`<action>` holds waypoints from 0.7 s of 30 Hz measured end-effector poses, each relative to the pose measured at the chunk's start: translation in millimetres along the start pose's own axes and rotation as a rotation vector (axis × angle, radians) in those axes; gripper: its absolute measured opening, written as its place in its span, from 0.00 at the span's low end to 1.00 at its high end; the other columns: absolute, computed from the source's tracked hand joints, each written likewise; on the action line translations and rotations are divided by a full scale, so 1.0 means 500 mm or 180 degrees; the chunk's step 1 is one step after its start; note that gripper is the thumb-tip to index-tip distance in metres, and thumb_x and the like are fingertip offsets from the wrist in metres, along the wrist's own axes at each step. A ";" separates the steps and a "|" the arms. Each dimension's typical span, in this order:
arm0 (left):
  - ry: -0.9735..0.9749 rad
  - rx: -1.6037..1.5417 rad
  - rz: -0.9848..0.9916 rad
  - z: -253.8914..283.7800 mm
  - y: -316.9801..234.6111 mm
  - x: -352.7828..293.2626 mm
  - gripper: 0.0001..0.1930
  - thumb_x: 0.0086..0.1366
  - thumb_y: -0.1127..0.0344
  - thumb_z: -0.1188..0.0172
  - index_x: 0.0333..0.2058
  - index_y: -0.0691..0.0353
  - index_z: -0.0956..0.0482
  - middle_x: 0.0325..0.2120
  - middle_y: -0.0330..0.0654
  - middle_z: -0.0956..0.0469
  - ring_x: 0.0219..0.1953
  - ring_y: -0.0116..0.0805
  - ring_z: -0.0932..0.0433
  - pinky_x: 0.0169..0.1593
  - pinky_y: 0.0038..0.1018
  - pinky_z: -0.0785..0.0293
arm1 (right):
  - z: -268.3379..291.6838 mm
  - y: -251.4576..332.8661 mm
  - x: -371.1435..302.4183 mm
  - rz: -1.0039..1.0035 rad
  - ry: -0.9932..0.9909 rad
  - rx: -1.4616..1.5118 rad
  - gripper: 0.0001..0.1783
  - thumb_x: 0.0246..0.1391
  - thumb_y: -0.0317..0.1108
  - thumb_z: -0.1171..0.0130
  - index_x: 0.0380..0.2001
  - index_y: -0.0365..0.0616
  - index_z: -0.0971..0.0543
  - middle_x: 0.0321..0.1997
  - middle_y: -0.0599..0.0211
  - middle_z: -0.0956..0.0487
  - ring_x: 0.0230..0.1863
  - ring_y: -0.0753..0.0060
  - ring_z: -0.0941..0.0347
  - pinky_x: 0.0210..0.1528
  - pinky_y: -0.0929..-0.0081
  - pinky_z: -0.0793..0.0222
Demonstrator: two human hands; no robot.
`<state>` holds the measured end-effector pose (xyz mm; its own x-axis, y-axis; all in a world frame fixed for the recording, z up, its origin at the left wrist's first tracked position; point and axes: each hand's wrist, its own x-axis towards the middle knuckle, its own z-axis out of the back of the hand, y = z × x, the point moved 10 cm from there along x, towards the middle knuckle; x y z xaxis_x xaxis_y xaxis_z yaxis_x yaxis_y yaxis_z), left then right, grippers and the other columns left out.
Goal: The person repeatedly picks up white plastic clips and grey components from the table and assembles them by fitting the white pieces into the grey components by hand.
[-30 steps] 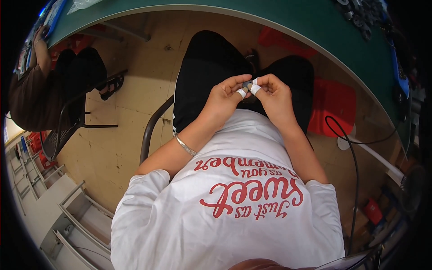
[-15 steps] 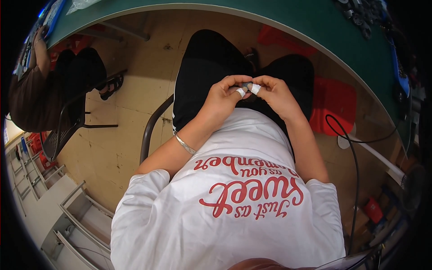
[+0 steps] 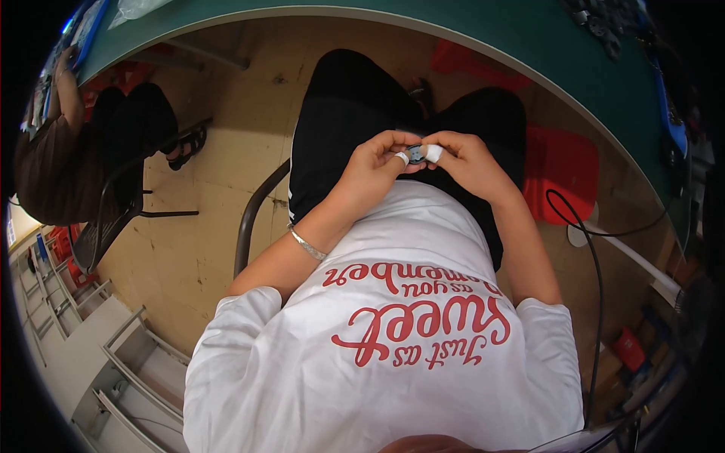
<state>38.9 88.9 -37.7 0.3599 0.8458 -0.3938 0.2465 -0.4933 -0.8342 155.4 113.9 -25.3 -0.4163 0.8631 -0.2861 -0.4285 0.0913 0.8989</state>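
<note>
Over my lap, both hands pinch one small round grey part (image 3: pixel 415 155) between thumbs and fingertips. My left hand (image 3: pixel 377 157) has it by the left side, and a white wrap covers part of that thumb. From the other side my right hand (image 3: pixel 462 160) grips it, its thumb wrapped in white too. The upper face of the part shows some relief; its finer detail is too small to make out, and its edges are hidden by my fingers.
A green table (image 3: pixel 317 16) curves in front of me, with dark small parts (image 3: pixel 600 23) and blue trays at its right. A red stool (image 3: pixel 560 174) and a black cable (image 3: pixel 596 302) are on my right. At left another person sits on a black chair (image 3: pixel 102 234).
The grey part has been turned so that more of its round face shows between my thumbs. My right thumb has shifted slightly right; both hands keep their hold.
</note>
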 end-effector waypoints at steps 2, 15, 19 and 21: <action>-0.0052 -0.0220 0.0148 0.001 0.010 0.003 0.14 0.63 0.83 0.53 0.48 0.73 0.30 0.41 0.47 0.25 0.43 0.31 0.23 0.51 0.24 0.25 | -0.017 -0.032 -0.002 -0.0369 0.0253 0.1040 0.10 0.57 0.28 0.46 0.38 0.34 0.20 0.31 0.67 0.20 0.30 0.80 0.28 0.36 0.80 0.30; -0.0275 0.0011 0.0265 0.010 0.035 0.005 0.12 0.60 0.83 0.49 0.43 0.71 0.30 0.38 0.45 0.24 0.37 0.28 0.21 0.44 0.21 0.22 | -0.027 -0.024 -0.021 -0.0444 0.0040 0.0665 0.08 0.57 0.24 0.48 0.39 0.34 0.22 0.31 0.71 0.21 0.31 0.84 0.29 0.35 0.84 0.31; -0.0360 0.0250 -0.0016 0.002 0.015 0.002 0.11 0.60 0.83 0.49 0.42 0.73 0.30 0.35 0.45 0.25 0.35 0.28 0.21 0.42 0.20 0.22 | -0.019 -0.030 -0.028 -0.0408 -0.0174 0.0718 0.11 0.53 0.24 0.48 0.38 0.34 0.21 0.28 0.66 0.20 0.29 0.80 0.26 0.33 0.80 0.30; -0.0336 0.0190 0.0024 0.003 0.016 0.001 0.11 0.60 0.83 0.49 0.42 0.73 0.30 0.35 0.45 0.25 0.35 0.28 0.21 0.42 0.20 0.22 | -0.013 -0.014 -0.030 -0.0377 -0.0241 0.0387 0.11 0.51 0.24 0.46 0.38 0.33 0.22 0.28 0.66 0.20 0.28 0.81 0.26 0.33 0.80 0.31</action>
<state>39.9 85.8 -45.2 0.2639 0.8604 -0.4361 0.1889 -0.4894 -0.8513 159.5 96.9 -29.4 -0.3052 0.8772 -0.3707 -0.3689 0.2500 0.8952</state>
